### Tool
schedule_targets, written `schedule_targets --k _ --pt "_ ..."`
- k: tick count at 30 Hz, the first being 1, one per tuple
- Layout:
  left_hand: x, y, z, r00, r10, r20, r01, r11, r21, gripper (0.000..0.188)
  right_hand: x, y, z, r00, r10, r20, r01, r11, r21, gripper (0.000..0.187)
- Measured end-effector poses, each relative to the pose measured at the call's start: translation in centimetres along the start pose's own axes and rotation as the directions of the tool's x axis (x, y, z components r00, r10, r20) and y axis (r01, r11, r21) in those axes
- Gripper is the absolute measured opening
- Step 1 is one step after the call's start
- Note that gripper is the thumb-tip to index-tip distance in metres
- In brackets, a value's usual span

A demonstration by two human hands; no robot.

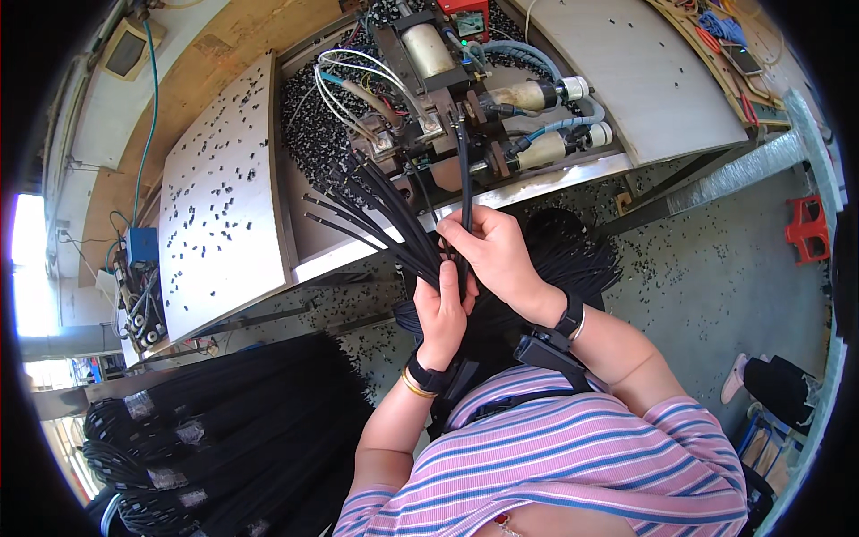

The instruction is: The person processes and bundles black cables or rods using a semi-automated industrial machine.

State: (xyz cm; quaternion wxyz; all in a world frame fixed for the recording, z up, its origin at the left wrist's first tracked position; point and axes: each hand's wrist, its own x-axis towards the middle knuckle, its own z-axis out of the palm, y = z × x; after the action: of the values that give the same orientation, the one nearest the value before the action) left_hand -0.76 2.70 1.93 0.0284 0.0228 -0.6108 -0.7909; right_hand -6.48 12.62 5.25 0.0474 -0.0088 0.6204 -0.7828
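My left hand (443, 324) is closed round a bunch of thin black cables (394, 219), whose loose ends fan out up and to the left, some with small pale tips. Just above it, my right hand (494, 255) pinches one or more black cables (464, 170) standing apart from the fan. These run straight up to the metal jaws of a bench machine (429, 121), and their tops lie against it. Whether the jaws grip them cannot be made out. The lower lengths of the bunch pass behind my hands toward a black cable heap (564, 246).
Small black offcuts cover the machine bed (309, 116), the left white board (219, 197) and the floor (689, 242). Large tied cable bundles (242, 430) lie at lower left. Hoses and cylinders (537, 94) project on the machine's right. A red stool (806, 231) stands far right.
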Motion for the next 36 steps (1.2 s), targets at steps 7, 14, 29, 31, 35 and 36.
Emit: schedule_targets --k 7,14,29,31,35,36 --pt "0.3 0.2 -0.1 1.000 0.001 -0.008 -0.001 1.000 -0.026 0.017 0.3 -0.6 0.0 0.991 0.127 0.051 -0.131 0.989 0.064 0.020" --pt "-0.4 -0.1 -0.2 0.999 -0.015 0.036 0.016 1.000 -0.013 0.019 0.7 -0.9 -0.4 0.966 0.142 0.218 -0.147 0.989 0.007 0.023" --pt "-1.0 -0.2 0.7 0.999 0.045 -0.024 -0.044 0.998 0.051 0.022 -0.4 -1.2 -0.3 0.999 0.046 0.019 -0.044 0.995 -0.085 0.018" --pt "-0.9 -0.1 0.7 0.998 0.037 -0.049 -0.036 0.999 0.015 0.022 -0.3 -1.2 -0.1 0.999 0.039 0.022 -0.037 0.997 -0.073 0.018" --pt "-0.7 0.2 0.6 0.999 0.032 -0.043 -0.033 0.999 -0.018 0.021 0.1 -1.0 0.1 0.998 0.052 0.031 -0.050 0.997 -0.064 0.019" --pt "-0.6 0.2 0.5 0.998 0.037 -0.043 -0.037 0.999 -0.017 0.021 0.2 -0.9 0.2 0.998 0.046 0.041 -0.044 0.997 -0.062 0.019"
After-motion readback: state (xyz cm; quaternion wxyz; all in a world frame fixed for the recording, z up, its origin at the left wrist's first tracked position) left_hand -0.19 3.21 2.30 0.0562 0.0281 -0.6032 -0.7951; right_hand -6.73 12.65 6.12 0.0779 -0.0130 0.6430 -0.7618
